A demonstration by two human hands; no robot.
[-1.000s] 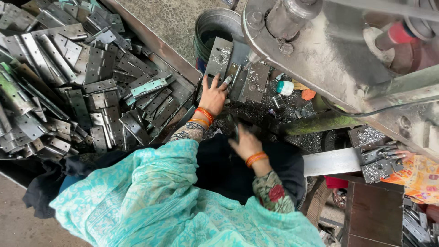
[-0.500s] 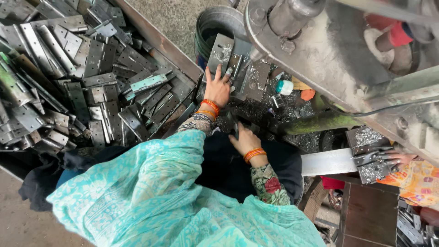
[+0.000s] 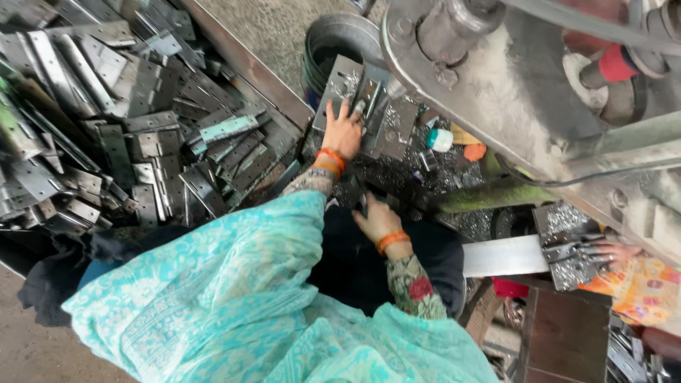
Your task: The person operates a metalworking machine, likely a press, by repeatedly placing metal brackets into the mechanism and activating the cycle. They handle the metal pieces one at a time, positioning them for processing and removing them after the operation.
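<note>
The left hand (image 3: pixel 345 131) lay flat just above the middle of the frame, fingers spread, pressing on a grey metal plate (image 3: pixel 339 89) that leaned against a second plate (image 3: pixel 370 106) beside it. Both plates stood on a dark counter (image 3: pixel 397 177) littered with metal shavings, just below a round grey bucket (image 3: pixel 340 39) at the top centre. Orange bangles (image 3: pixel 330 160) circled that wrist.

The right hand (image 3: pixel 376 218) sat lower, near the centre of the frame, fingers curled down among the shavings; whether it pinched anything could not be told. It too wore orange bangles (image 3: pixel 391 241) above a patterned sleeve.

A large heap of hinges (image 3: pixel 128 135), grey and folded, filled the upper left of the frame, held in by a long metal rail (image 3: pixel 248 67). A small white and teal cap (image 3: pixel 440 139) and an orange piece (image 3: pixel 475 152) lay right of the plates. Heavy grey machinery (image 3: pixel 496 78) took up the upper right.

At the right edge, another person's hand (image 3: pixel 610 252) rested on a shavings-covered metal piece (image 3: pixel 571 245) at the end of a pale flat bar (image 3: pixel 500 255).
</note>
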